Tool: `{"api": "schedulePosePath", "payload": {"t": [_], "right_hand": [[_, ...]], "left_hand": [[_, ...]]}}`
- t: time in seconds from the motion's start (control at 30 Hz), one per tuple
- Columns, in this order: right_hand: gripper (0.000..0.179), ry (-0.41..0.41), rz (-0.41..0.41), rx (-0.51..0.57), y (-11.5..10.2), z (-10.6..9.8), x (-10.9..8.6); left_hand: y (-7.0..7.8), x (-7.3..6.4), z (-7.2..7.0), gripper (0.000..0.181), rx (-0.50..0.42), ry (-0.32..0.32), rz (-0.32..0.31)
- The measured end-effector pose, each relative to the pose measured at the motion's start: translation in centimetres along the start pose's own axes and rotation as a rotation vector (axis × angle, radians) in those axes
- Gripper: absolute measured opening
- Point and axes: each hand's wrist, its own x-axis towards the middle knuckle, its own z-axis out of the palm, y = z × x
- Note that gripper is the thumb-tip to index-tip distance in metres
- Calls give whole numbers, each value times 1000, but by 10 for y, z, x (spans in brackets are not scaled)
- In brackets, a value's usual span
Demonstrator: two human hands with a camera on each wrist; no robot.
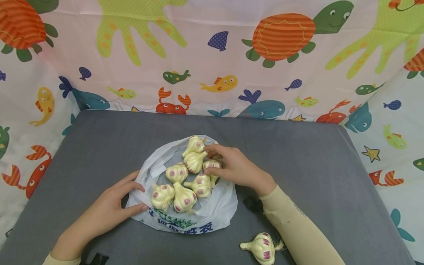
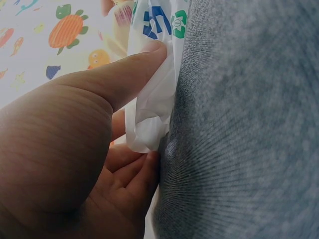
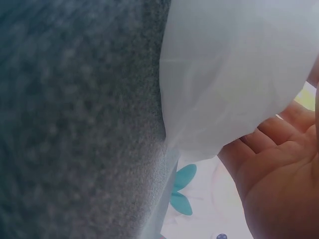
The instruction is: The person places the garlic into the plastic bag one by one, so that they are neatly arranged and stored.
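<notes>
A white plastic bag (image 1: pixel 218 209) with blue and green print lies spread open on the grey table, with several garlic bulbs (image 1: pixel 184 197) inside. At the bag's left edge my left hand (image 1: pixel 110 206) holds the plastic, its thumb (image 2: pixel 134 67) on the near side and its fingers behind. My right hand (image 1: pixel 240 167) reaches over the bag's right rim and grips a garlic bulb (image 1: pixel 211 164), partly hidden by the fingers. In the right wrist view, the bag's wall (image 3: pixel 224 74) hides the fingertips.
A single garlic bulb (image 1: pixel 263 249) lies outside the bag, beside the right forearm. The grey cloth-covered table (image 1: pixel 291 154) ends at a patterned curtain (image 1: pixel 198 55) with sea animals at the back and sides. A small dark object (image 1: pixel 253 203) sits beside the right wrist.
</notes>
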Motion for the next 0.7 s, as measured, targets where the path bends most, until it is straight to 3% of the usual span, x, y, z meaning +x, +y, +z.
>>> {"api": "schedulePosePath", "payload": {"t": [0.7], "right_hand": [[54, 4, 1, 23, -2, -10, -3]], "left_hand": [[0, 0, 0, 40, -2, 1, -1]]}}
